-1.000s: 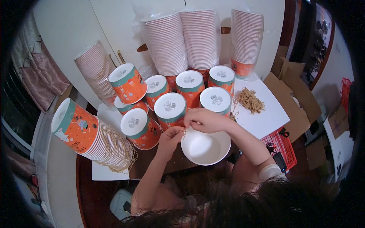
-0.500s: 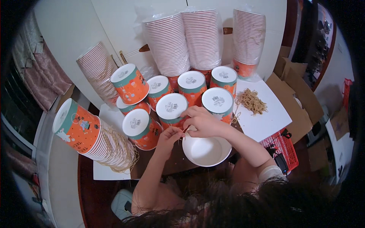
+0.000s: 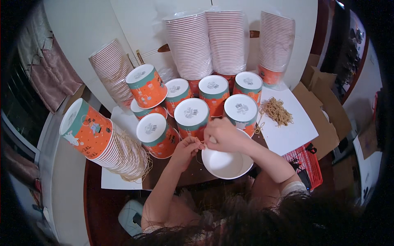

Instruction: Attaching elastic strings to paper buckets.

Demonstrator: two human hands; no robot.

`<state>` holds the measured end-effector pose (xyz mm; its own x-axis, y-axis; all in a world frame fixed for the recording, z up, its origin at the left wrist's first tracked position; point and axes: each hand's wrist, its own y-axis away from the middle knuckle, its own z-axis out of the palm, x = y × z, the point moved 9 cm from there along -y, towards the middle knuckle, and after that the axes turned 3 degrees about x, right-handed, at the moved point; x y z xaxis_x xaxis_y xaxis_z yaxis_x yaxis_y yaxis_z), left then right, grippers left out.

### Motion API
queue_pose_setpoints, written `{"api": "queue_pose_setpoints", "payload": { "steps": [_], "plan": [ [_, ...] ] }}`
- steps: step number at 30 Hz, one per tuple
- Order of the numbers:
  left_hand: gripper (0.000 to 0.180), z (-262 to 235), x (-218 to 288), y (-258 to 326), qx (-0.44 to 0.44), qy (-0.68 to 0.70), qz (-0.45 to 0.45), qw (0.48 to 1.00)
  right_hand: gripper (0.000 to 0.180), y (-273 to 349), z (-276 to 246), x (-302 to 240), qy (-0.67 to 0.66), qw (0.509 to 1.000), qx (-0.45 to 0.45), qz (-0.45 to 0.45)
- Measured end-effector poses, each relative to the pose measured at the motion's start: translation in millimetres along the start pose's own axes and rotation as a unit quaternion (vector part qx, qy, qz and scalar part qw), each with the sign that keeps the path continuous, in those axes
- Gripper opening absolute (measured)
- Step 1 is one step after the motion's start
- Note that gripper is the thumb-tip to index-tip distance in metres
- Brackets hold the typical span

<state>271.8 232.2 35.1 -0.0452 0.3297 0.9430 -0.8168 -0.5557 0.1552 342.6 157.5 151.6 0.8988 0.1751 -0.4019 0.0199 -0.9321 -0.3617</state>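
My left hand (image 3: 184, 152) is closed in a pinch at the left rim of an open paper bucket (image 3: 226, 167), white inside. Against its fingertips, my right hand (image 3: 225, 135) is curled closed over the far rim. Whatever thin thing lies between the fingertips is too small to make out. The bucket stands mouth up, tilted toward me. Just beyond the hands, upside-down orange and green paper buckets (image 3: 191, 111) show their white bases. A pile of tan cords (image 3: 278, 112) lies to the right of them.
Cords drape over a leaning stack of buckets (image 3: 123, 153) at the left. Tall wrapped stacks (image 3: 188, 47) stand along the white cabinet (image 3: 135, 24). On the right are a cardboard box (image 3: 316, 102) and a red crate (image 3: 315, 166); a light blue stool (image 3: 130, 217) is below left.
My right hand's fingers have curled in from a spread position, closer to the left fingertips. The whole view has shifted slightly, so everything appears a little farther right.
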Motion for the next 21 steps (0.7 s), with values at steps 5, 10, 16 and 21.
{"api": "queue_pose_setpoints", "payload": {
  "steps": [5, 10, 16, 21],
  "plan": [
    [0.006, -3, -5, 2, 0.017, 0.051, -0.041, 0.998, 0.010, 12, 26, -28, 0.009, 0.992, -0.022, -0.126],
    [0.008, 7, 13, 4, 0.000, -0.043, 0.047, 0.998, 0.013, 1, 26, 4, -0.087, 0.996, -0.015, -0.032],
    [0.013, 1, 15, 5, 0.038, -0.088, 0.041, 0.995, 0.013, -3, 33, 16, -0.111, 0.994, -0.009, 0.006],
    [0.014, -1, 16, 8, 0.058, -0.045, 0.007, 0.997, 0.012, -3, 32, 10, -0.116, 0.993, -0.015, -0.022]
  ]
}}
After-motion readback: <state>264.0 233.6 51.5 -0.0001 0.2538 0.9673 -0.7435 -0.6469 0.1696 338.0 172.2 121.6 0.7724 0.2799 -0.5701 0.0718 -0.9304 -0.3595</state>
